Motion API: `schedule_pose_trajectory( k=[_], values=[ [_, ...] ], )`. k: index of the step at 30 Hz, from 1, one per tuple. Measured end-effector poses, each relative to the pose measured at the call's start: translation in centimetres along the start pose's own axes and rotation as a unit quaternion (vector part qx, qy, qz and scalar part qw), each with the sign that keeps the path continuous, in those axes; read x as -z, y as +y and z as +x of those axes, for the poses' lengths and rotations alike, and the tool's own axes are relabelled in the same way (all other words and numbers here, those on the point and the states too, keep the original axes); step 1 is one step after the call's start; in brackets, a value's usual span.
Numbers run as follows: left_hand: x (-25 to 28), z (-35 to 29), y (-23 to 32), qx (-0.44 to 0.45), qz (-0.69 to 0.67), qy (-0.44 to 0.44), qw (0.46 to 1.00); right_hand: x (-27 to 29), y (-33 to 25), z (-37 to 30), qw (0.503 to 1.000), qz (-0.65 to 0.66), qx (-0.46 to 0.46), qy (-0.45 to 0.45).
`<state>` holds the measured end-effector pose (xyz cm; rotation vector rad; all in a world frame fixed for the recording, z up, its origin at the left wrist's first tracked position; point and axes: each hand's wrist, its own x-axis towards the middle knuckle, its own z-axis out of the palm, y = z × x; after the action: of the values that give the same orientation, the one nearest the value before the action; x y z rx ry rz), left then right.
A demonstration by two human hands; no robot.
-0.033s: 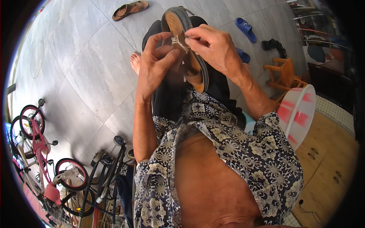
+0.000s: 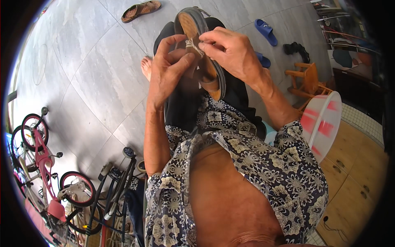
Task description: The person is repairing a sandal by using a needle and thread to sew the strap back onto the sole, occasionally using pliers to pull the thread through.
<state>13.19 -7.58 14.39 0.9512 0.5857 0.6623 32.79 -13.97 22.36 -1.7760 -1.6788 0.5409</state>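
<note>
A brown-insoled sandal (image 2: 189, 25) with a dark sole rests over my black-trousered lap, its toe and heel pointing away from and toward me. White string (image 2: 191, 45) is looped in a small bow or knot around its strap, about midway along. My left hand (image 2: 168, 70) is at the sandal's left side, its thumb and curled fingers gripping the strap by the string. On the other side, my right hand (image 2: 234, 51) pinches at the string with thumb and forefinger. The string's end between those fingertips is too small to make out fully.
Another brown sandal (image 2: 141, 11) lies on the grey tiles, ahead and left. Blue slippers (image 2: 266, 32), black footwear (image 2: 296, 51) and a wooden stool (image 2: 306, 78) are right. A plastic basin (image 2: 332, 119) stands by my right elbow; a pink bicycle (image 2: 40, 154) is at left.
My right hand has shifted very slightly left, its fingertips a little nearer the string. The sandal and my left hand look the same.
</note>
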Motion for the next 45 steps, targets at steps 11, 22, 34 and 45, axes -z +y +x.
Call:
schedule_pose_trajectory(
  k=[11, 22, 34, 45],
  values=[
    [-0.5, 0.3, 0.2, -0.002, 0.037, 0.000, 0.999, -0.6, 0.3, 0.5, 0.959, -0.211, 0.185, -0.028],
    [-0.7, 0.2, 0.1, -0.022, 0.047, 0.019, 0.998, -0.1, 1.8, 0.3, 0.996, -0.022, 0.081, -0.018],
    [-0.1, 0.5, 0.0, -0.013, 0.047, -0.003, 0.999, -0.5, 2.5, -0.1, 0.996, -0.023, 0.090, -0.017],
    [-0.7, 0.6, 0.3, -0.024, 0.072, -0.005, 0.997, -0.3, 1.7, 0.2, 0.965, -0.165, 0.200, -0.044]
  ],
)
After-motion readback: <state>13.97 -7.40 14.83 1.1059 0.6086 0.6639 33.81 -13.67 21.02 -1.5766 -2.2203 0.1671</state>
